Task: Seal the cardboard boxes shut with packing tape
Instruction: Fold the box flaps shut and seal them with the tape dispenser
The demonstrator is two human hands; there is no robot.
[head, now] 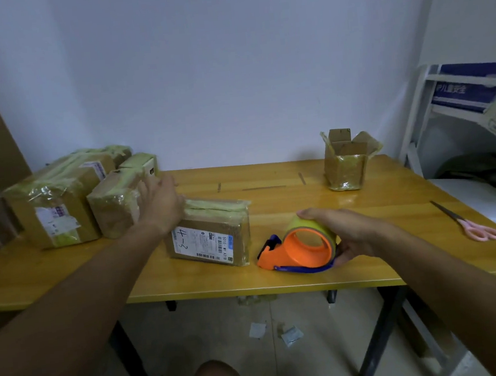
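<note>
Most of the work looks done. Three taped boxes (60,200) stand bunched at the far left of the table (279,278), wrapped in yellowish tape. A flat box (212,236), marked "4-3" on its label, lies near the middle with tape strips across its top, so it seems sealed as well. One open box (345,161) stands far right, its flaps up, though tape already covers its lower sides; by the look of it, this is the one left to close.

The left hand (160,205) reaches across the far left edge of the flat box, fingers spread and fairly straight, pressing or touching it beside the taped pile; it grips nothing that I can see. The right hand (345,233) holds the tape dispenser (301,248), orange with blue trim and a yellow roll, fingers curled over the roll, the tool resting on the table just right of the flat box.

Pink scissors (471,224) lie at the right edge, well apart from the rest. Paper scraps (272,332) litter the floor below. Nothing stands between the dispenser and the open box.
</note>
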